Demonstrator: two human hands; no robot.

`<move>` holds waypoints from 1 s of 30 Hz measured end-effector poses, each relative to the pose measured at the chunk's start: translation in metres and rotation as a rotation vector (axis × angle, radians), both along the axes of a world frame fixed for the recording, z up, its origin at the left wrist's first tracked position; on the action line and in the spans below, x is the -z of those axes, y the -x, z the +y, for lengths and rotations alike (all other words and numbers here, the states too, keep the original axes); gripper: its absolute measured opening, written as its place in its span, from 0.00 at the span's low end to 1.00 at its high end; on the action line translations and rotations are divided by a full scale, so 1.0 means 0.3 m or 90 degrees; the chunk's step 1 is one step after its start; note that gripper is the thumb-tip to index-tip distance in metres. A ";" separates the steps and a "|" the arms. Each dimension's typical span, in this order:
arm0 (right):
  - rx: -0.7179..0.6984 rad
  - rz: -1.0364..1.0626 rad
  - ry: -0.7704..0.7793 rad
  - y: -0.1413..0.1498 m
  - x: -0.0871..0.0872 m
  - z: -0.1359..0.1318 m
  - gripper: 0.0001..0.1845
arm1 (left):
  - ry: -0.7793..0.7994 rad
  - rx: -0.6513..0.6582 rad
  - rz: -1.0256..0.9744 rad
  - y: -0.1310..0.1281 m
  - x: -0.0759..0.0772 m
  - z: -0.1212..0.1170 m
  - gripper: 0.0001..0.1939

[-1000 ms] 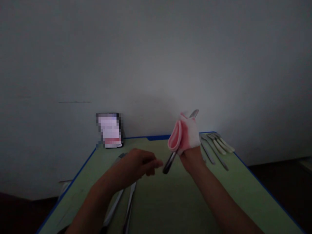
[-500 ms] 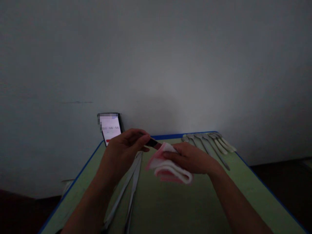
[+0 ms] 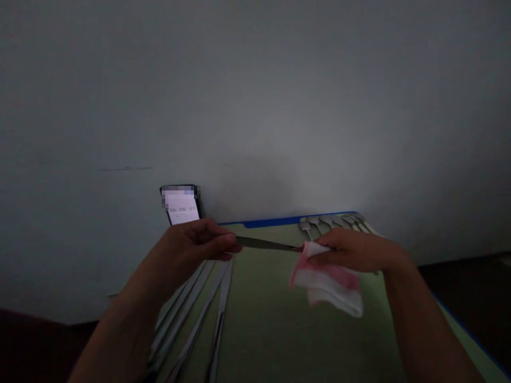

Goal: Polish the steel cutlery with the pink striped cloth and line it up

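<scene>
My left hand (image 3: 203,239) pinches one end of a metal table knife (image 3: 267,243), which lies almost level above the table. At its other end, my right hand (image 3: 351,250) is closed around a folded pink and white cloth (image 3: 331,276) that wraps the knife's tip. The cloth's loose part hangs below my fingers. Beneath my left forearm, several table knives (image 3: 223,303) lie side by side on the table, partly covered by the arm.
Several spoons (image 3: 326,219) lie in a row at the far right of the green table (image 3: 279,330), partly behind my right hand. A lit phone (image 3: 181,207) leans against the grey wall (image 3: 255,106) at the back left. A blue edge borders the table.
My left hand has come up and taken one end of the knife. My right hand, with the cloth, first came down and left, then slid right along the knife, baring its middle.
</scene>
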State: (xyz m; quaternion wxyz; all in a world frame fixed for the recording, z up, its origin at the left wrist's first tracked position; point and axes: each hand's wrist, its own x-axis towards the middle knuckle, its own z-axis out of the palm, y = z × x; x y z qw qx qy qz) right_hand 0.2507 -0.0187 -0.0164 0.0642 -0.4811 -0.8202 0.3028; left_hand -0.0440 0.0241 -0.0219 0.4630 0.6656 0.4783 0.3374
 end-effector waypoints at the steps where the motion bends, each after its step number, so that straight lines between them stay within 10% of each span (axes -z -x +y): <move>1: -0.008 -0.009 -0.003 0.014 0.001 0.001 0.22 | -0.011 0.039 0.050 -0.017 -0.006 -0.012 0.10; 8: -0.055 0.026 -0.048 0.139 0.016 0.012 0.19 | -0.146 0.129 0.228 -0.126 -0.038 -0.064 0.13; 18: 0.044 0.110 0.003 0.000 -0.010 0.012 0.22 | -0.110 -0.165 -0.091 0.010 -0.003 0.023 0.10; 30: -0.039 -0.008 -0.067 0.103 0.016 0.013 0.23 | -0.110 0.159 0.203 -0.094 -0.016 -0.051 0.13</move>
